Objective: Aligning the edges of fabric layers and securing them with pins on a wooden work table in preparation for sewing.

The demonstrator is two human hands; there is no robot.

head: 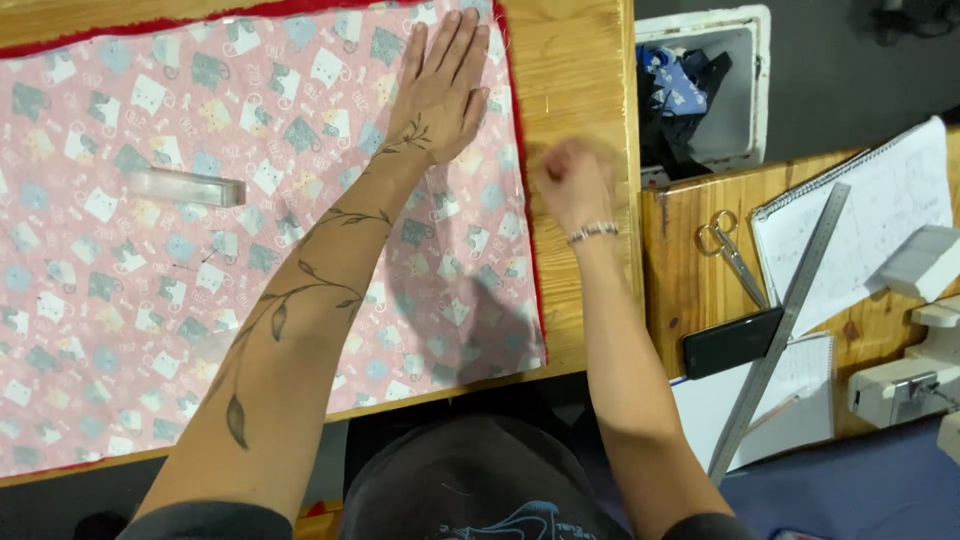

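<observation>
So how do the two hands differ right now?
The left hand lies flat and open on the pink patterned fabric, fingers spread; the right hand is curled into a fist at the fabric's red edge and looks motion-blurred. Both rest over the wooden table.

- A wooden table (585, 70) of light, grained boards fills the upper left, its front edge running along the bottom of the view
- Just to its right stands a second wooden table (690, 260), darker and more orange, set at a slight angle
- Between and behind them sits a white plastic bin (752, 95) with dark scraps inside
- The floor (860, 70) beyond is dark grey
- A white sewing machine (905, 385) shows at the right edge
- Light is even and soft, with a faint shadow on the left table
</observation>
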